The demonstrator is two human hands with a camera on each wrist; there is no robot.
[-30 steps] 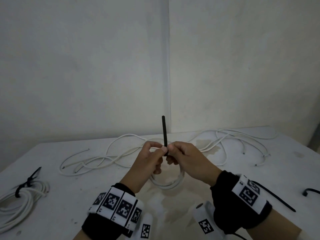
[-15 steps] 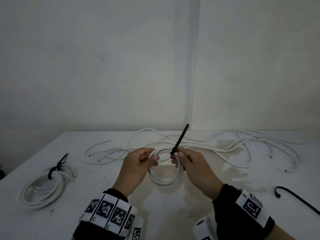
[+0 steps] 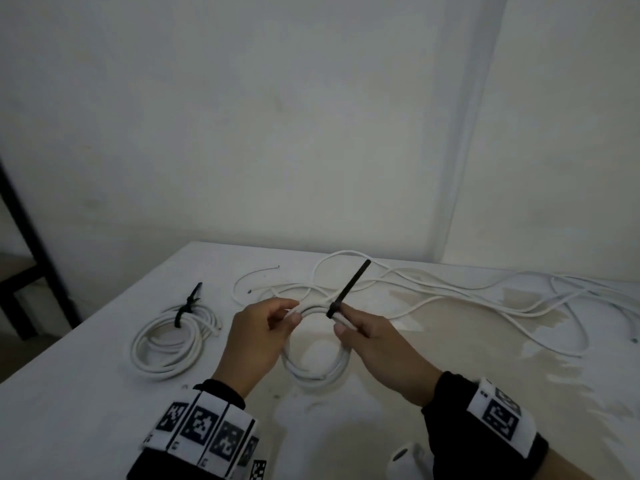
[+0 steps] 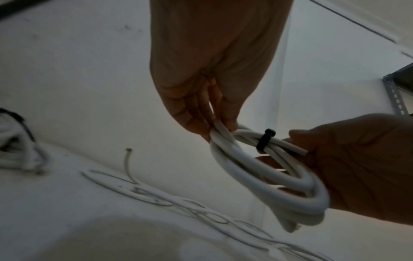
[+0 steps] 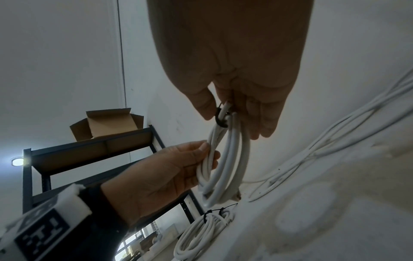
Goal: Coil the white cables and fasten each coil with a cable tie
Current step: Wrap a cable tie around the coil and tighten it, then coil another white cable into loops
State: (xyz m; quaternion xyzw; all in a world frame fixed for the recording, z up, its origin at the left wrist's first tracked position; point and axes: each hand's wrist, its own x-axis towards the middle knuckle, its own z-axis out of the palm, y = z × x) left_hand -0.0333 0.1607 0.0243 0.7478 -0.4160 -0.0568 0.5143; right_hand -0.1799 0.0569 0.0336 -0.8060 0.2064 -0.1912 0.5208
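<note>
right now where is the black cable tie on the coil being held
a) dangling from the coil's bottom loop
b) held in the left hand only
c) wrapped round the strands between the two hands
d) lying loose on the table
c: the black cable tie circles the strands of the held coil between the left hand and right hand.

It looks like a plain storeroom or workshop corner. Bare white walls [image 3: 277, 133] meet behind a stained white counter [image 3: 86, 410] strewn with loose cables [image 3: 485, 292], one tied coil [image 3: 173, 337] among them. Beside the counter stands a dark metal rack [image 5: 93, 150] with perforated uprights and board shelves, an open cardboard box [image 5: 107, 123] on its top shelf and a round ceiling lamp [image 5: 17, 161] glowing behind it.
</note>
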